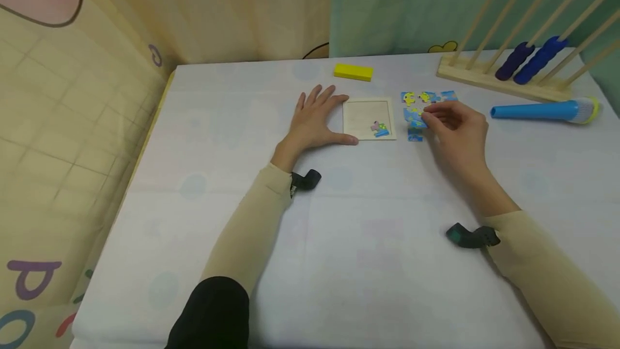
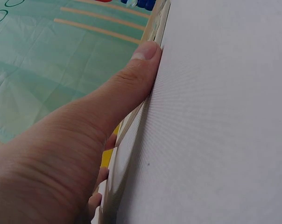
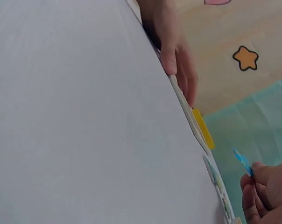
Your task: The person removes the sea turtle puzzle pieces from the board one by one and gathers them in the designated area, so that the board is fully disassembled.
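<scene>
A square wooden puzzle tray (image 1: pixel 359 115) lies on the table, with a small group of coloured puzzle pieces (image 1: pixel 381 130) in its lower right corner. My left hand (image 1: pixel 312 123) rests at the tray's left side, index finger by the upper corner and thumb along the bottom edge, the fingers fairly straight. Between thumb and fingertips my right hand (image 1: pixel 457 131) pinches a thin blue puzzle piece (image 3: pixel 243 161), raised off the table in the right wrist view. Beneath and beside that hand lie several loose blue and yellow puzzle pieces (image 1: pixel 409 99), partly hidden by its fingers.
Behind the tray lies a yellow block (image 1: pixel 353 72). A wooden peg rack (image 1: pixel 504 86) with dark blue beads stands at the back right. In front of it is a blue object with a flared, yellow-rimmed end (image 1: pixel 537 111). Curtains hang behind the white table (image 1: pixel 378 263).
</scene>
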Demonstrator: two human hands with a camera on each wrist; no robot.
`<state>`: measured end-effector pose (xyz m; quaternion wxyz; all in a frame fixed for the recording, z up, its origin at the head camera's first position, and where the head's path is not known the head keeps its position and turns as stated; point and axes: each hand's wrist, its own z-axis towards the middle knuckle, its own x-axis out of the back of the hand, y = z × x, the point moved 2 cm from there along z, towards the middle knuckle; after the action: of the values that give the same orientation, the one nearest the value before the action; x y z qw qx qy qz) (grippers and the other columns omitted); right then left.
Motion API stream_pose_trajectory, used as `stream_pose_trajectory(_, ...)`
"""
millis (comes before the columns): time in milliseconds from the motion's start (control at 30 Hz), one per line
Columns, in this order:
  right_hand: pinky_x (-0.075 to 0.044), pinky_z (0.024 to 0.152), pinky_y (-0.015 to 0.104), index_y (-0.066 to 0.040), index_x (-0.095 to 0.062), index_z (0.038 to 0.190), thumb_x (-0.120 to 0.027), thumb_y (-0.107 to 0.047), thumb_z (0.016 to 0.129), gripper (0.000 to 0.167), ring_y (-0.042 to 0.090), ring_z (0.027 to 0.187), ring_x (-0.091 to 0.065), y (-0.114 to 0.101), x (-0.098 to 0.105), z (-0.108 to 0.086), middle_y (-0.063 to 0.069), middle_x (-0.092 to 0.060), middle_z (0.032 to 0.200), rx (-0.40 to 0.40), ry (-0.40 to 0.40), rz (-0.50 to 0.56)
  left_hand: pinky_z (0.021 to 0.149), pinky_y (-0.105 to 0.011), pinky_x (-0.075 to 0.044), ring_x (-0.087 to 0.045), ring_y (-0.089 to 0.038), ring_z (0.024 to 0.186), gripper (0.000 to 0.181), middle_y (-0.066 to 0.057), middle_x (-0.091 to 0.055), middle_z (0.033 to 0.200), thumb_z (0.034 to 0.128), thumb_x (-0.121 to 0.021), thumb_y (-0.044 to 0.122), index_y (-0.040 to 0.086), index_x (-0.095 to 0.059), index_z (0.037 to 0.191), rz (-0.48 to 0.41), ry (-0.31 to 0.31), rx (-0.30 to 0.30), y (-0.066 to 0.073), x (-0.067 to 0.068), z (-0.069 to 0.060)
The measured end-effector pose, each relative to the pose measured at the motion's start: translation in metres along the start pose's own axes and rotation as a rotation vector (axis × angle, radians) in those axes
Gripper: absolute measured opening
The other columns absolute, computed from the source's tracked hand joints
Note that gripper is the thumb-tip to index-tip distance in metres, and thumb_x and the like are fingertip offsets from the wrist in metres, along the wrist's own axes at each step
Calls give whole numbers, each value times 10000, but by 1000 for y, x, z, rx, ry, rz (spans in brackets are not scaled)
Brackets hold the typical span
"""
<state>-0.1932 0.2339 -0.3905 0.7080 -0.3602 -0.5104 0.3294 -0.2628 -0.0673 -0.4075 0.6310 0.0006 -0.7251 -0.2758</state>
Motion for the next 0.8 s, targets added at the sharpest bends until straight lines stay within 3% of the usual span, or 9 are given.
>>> stream_pose_trajectory(200,-473,801,50,-76,-760,1228,-718,-355,1008,357,-43,893,-624,15,26,-6,-94,-717,1018,-62,26,-150,1327,-523,66,-8,-252,1656,1084,22,-163,1779,724,-795,793,370,-370,1627,-7,4,-2,0,1,-2)
stream_pose_trajectory(333,-434,781,62,-67,-758,1222,-699,-347,1025,348,-67,856,-573,18,30,-8,35,-742,1054,-27,-8,-239,1326,-528,68,-10,-257,1656,1081,18,-166,1778,725,-801,785,364,-376,1625,-13,8,2,0,3,-2)
stream_pose_trajectory(467,-391,753,85,-46,-750,1211,-685,-319,1039,329,-40,831,-522,18,30,-7,165,-750,1070,45,-37,-284,1327,-526,68,-14,-257,1655,1074,21,-168,1777,728,-799,783,365,-379,1623,-11,15,5,-1,4,-1)
stream_pose_trajectory(700,-368,740,122,-36,-736,1242,-656,-280,1056,317,114,897,-514,19,30,-8,165,-707,1081,52,-38,-332,1326,-516,77,1,-244,1656,1079,31,-157,1779,725,-795,792,379,-368,1626,-13,0,4,0,1,0)
stream_pose_trajectory(800,-371,749,121,-42,-741,1242,-649,-278,1058,313,99,915,-512,18,28,-8,158,-704,1107,52,-17,-314,1327,-524,69,-7,-253,1655,1075,22,-163,1778,726,-800,786,371,-377,1622,-16,2,-1,0,1,0)
